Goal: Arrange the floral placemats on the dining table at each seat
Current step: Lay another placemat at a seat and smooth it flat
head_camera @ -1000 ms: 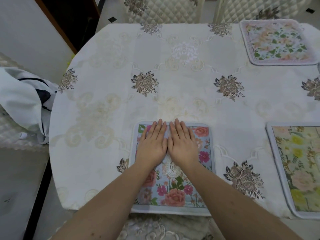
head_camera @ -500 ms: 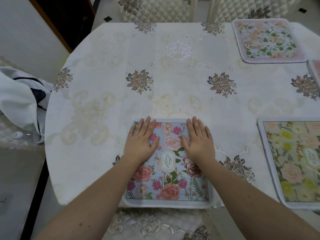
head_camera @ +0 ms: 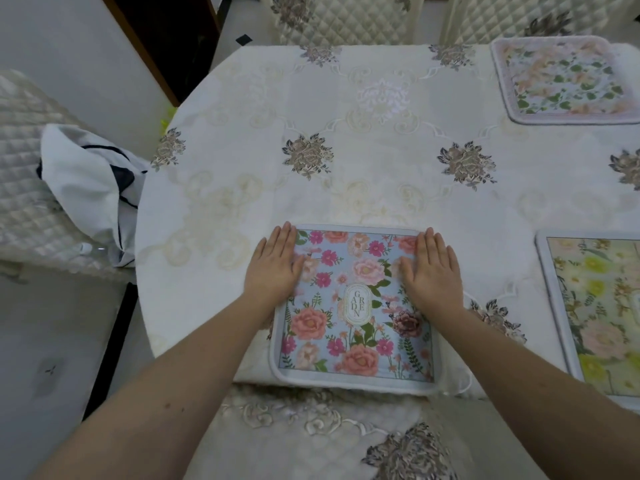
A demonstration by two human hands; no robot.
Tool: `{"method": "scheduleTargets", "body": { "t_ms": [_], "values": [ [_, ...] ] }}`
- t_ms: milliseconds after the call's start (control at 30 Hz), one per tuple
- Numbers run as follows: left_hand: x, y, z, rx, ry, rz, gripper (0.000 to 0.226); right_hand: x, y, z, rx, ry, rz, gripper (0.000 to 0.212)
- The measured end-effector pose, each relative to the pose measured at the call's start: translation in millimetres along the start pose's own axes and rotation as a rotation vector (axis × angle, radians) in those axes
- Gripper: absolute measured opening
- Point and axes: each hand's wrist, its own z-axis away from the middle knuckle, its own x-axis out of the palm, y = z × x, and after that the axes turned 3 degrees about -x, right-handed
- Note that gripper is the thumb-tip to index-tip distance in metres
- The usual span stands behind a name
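placemats: 3 [head_camera: 355,306] [head_camera: 557,79] [head_camera: 595,313] | hands: 2 [head_camera: 273,268] [head_camera: 433,271] | quilted chairs: seemingly 3 [head_camera: 346,19] | table: 1 [head_camera: 381,174]

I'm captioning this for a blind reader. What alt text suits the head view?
Left hand and right hand press flat on the side edges of a blue floral placemat at the table's near edge.

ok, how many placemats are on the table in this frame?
3. A blue placemat at the near edge, under both hands; a yellow placemat to its right, cut off by the frame; a pink placemat at the far right. More may lie out of view.
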Motion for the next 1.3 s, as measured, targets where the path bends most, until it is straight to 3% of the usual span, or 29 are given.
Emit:
{"method": "scheduleTargets", "body": {
  "t_ms": [133, 333, 500, 1000, 1300],
  "values": [
    [-5, 17, 10, -0.083, 0.064, 0.05, 0.062, -1, -23, 26, -0.073, 0.031, -0.08, 0.062],
    [10, 93, 51, 0.066, 0.019, 0.132, 0.067, 18, -71, 54, -0.239, -0.034, -0.057, 0.064],
    [33, 102, 72, 0.133, -0.045, 0.065, 0.065, 38, -72, 71, -0.333, -0.05, 0.064, 0.063],
    [40, 64, 66, 0.284, -0.015, -0.006, 0.066, 31, -45, 77, -0.217, -0.005, -0.001, 0.058],
    [34, 24, 74, 0.219, 0.021, -0.004, 0.067, 23, 6, 88, -0.141, 0.006, -0.043, 0.057]
  ]
}}
